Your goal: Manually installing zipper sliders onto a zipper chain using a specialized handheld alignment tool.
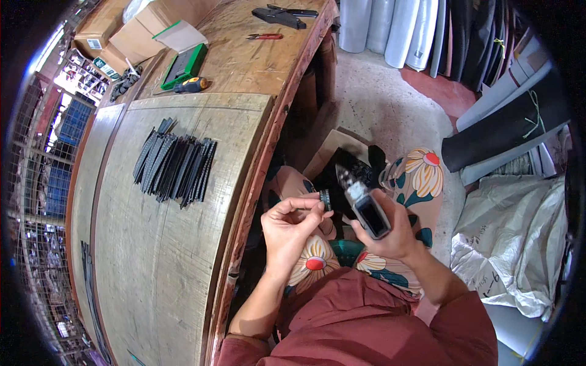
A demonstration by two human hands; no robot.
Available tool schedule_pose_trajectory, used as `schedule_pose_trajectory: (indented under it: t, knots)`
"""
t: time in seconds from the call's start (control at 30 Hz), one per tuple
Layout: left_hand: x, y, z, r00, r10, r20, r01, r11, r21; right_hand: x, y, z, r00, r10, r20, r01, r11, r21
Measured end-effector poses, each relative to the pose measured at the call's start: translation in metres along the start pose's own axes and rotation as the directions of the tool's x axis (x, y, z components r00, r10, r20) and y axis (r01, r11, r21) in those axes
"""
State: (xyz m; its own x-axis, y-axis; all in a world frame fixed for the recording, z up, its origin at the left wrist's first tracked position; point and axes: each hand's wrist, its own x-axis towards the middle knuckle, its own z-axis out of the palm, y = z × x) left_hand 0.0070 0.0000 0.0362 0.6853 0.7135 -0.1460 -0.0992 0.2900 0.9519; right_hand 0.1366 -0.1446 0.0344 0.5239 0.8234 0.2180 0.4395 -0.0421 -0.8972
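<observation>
The left hand (292, 222) pinches a small dark strip (325, 199) between thumb and fingertips, holding its end up and out over the lap, just off the edge of the table (152, 256). The right hand (390, 235) is closed around a grey handheld tool (365, 204), its nose angled up-left so the tip sits just beside the pinched strip — the two meet in the air between the hands, close to the body where both wrists can stay steady. What the tool does at its tip is too small to tell.

A fanned pile of strips (176, 166) of the same dark kind lies on the table, well apart from the hands but within the left arm's reach, laid side by side so one can be lifted off without disturbing the rest. Under the hands, on the flowered fabric of the lap, lies a dark heap (354, 168) — perhaps finished pieces, though it is hard to make out.

At the far end of the table sit cardboard boxes (140, 30), a green case (184, 66), a screwdriver (190, 85) and a black tool (279, 16), pushed out of the working space. Rolls of material (397, 27) lean against the wall, and a white sack (519, 232) stands on the floor to the right.
</observation>
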Motion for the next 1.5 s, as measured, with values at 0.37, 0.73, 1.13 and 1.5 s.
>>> schedule_pose_trajectory:
  t: [0.37,0.73,1.13,1.5]
  knots:
    - [-0.003,0.008,-0.012,0.992,-0.019,0.125,0.000,0.989,0.151,-0.005,0.011,-0.037,0.934,-0.115,0.339,0.275,0.836,-0.475]
    - [-0.006,0.013,-0.005,0.989,0.020,0.147,-0.071,0.934,0.351,0.002,0.006,-0.041,0.898,-0.152,0.412,0.361,0.790,-0.496]
    - [-0.006,0.022,0.000,0.977,0.108,0.185,-0.184,0.864,0.469,0.000,0.012,-0.039,0.908,-0.160,0.388,0.344,0.813,-0.470]
    - [-0.007,0.027,-0.001,0.978,0.080,0.192,-0.168,0.847,0.505,0.001,0.013,-0.037,0.906,-0.151,0.395,0.346,0.802,-0.487]
